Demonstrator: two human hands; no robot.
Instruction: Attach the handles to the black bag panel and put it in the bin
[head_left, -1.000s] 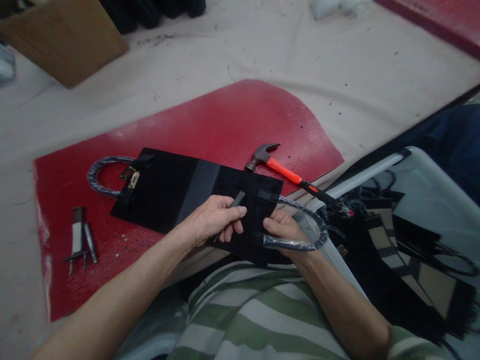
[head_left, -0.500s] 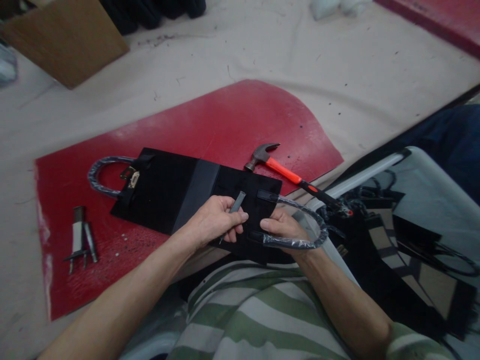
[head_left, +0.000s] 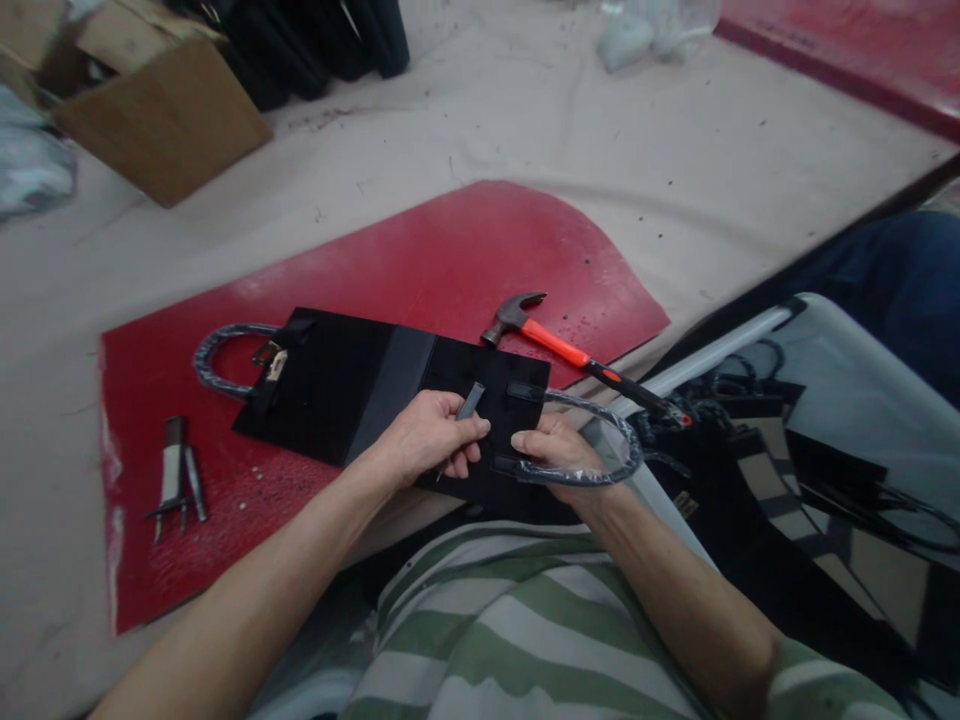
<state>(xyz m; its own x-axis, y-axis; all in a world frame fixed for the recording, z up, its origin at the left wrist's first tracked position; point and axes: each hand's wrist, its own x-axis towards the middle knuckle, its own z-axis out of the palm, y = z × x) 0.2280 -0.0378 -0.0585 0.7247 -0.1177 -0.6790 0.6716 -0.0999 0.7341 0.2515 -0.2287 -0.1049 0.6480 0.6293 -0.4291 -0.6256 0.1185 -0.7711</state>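
Note:
A flat black bag panel (head_left: 330, 385) lies across the red mat, with plastic-wrapped handles at both ends and a gold-coloured clasp (head_left: 277, 365) near its left end. Closed around a slim grey metal tool (head_left: 471, 400), my left hand (head_left: 431, 435) rests over the panel's right half. My right hand (head_left: 559, 450) grips the panel's right edge inside the loop of the right handle (head_left: 626, 430), thumb on top and fingers hidden beneath. Just beyond the panel lies a claw hammer (head_left: 555, 345) with an orange and black handle.
On the red mat (head_left: 480, 240) at left lie a pronged metal tool (head_left: 172, 470) and a thin metal rod (head_left: 195, 485). A cardboard box (head_left: 165, 125) and black items stand at the back left. At right, a pale bin (head_left: 862, 370) holds several black bag pieces.
The camera view has shifted slightly, so the mat's left side and the box appear farther right. Both hands keep their holds on the grey tool and the panel.

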